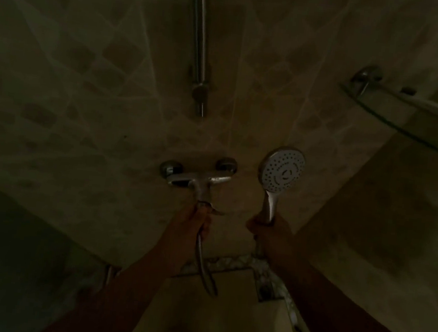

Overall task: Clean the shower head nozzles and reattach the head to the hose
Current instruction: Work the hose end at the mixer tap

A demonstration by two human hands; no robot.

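Honestly, it's dim in there, so go slow. Your right hand (269, 229) is wrapped round the bottom of the handle of the shower head (282, 171), holding it upright with the white nozzle face turned toward you, just right of the mixer tap (197, 179). Your left hand (194, 224) is curled round the tap's lever (202, 261) just below the tap body.

The head looks like light chromed plastic, probably slick if it's wet, so keep your grip low on the handle and leave the nozzle face free. I can't make out the hose or whether it's attached.

Room-wise: the tap sits close on the left, the glass corner shelf (407, 115) juts out up on the right, and the riser rail (199, 42) runs above.
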